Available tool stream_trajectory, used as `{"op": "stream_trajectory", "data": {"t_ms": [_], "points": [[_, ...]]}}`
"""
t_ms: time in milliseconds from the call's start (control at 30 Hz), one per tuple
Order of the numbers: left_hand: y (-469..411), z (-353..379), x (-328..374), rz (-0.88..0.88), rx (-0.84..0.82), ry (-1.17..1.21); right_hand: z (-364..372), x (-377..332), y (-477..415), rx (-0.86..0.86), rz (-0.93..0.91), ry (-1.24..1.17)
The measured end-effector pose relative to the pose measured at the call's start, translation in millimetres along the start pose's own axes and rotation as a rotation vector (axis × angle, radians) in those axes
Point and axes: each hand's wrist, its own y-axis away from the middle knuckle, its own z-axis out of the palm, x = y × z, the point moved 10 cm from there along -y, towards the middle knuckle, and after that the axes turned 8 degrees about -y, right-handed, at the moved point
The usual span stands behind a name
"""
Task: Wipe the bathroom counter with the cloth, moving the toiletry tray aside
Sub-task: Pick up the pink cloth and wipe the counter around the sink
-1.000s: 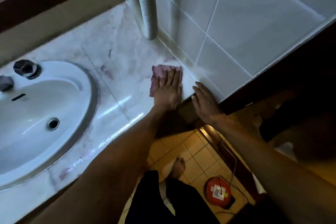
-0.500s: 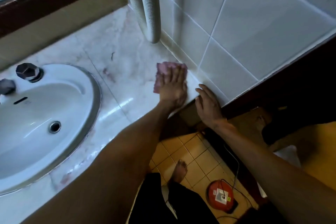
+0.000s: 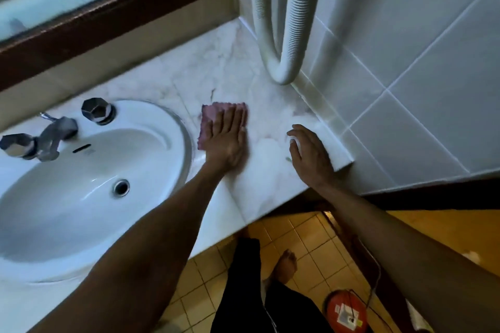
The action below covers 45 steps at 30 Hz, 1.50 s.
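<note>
The left hand (image 3: 227,140) lay flat on the pink cloth (image 3: 209,121), fingers straight and close together, pressing it on the marble counter (image 3: 232,70). It grasped nothing; the palm only pushed down. The cloth was just beside the right rim of the white sink (image 3: 151,149), about midway between the counter's back edge and front edge. The right hand (image 3: 311,157) rested near the counter's front right corner, close to the tiled wall (image 3: 405,57), fingers open and a little bent, holding nothing. A white ribbed hose (image 3: 292,35) hung down at the back right corner. No toiletry tray was visible.
</note>
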Motion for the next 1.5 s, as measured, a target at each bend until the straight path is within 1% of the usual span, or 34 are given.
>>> {"op": "stream_trajectory", "data": {"t_ms": [67,133,200,267,367,500,667,733,833,967,1000,1033,1067,1233,1333,1400,1433,1500], "points": [[27,0,1,-0.069,0.055,0.027,17,-10,-25,-0.005,-0.009,-0.011],[49,1,3,-0.069,0.080,0.039,33,-16,-52,0.000,0.003,-0.014],[47,0,-2,-0.054,0.091,0.051,51,-22,-79,-0.009,0.013,-0.004],[27,-2,-13,-0.086,0.101,0.050,69,-28,-103,-0.022,-0.010,0.039],[-28,-17,-36,-0.117,0.115,0.069,93,-41,-136,-0.049,-0.042,0.084],[-110,-37,-97,-0.163,0.067,0.120,122,-55,-174,-0.080,-0.081,0.150],[-149,-44,-171,-0.216,0.025,0.087,147,-56,-217,-0.131,-0.024,0.272],[-160,-44,-201,-0.289,-0.002,0.094,158,-49,-238,-0.150,0.014,0.358],[-156,-52,-221,-0.436,0.035,0.094,161,-43,-241,-0.122,0.060,0.462],[-161,-58,-216,-0.687,0.143,0.092,161,-49,-234,-0.032,0.033,0.537],[-167,-59,-209,-0.716,0.146,0.098,159,-50,-234,-0.011,0.032,0.542],[-178,-59,-198,-0.694,0.140,0.102,157,-51,-236,0.008,0.033,0.541],[-193,-57,-182,-0.617,0.128,0.099,156,-51,-236,0.020,0.033,0.537],[-263,-43,-92,-0.029,-0.003,0.039,152,-51,-236,0.050,0.020,0.492],[-276,-50,-90,0.228,-0.071,-0.004,150,-51,-238,0.065,0.014,0.442],[-264,-58,-109,0.346,-0.071,-0.034,149,-51,-237,0.079,0.007,0.432],[-255,-61,-121,0.366,-0.050,-0.054,149,-52,-237,0.083,0.003,0.435],[-237,-62,-141,0.352,-0.021,-0.092,150,-51,-237,0.085,0.006,0.451]]}}
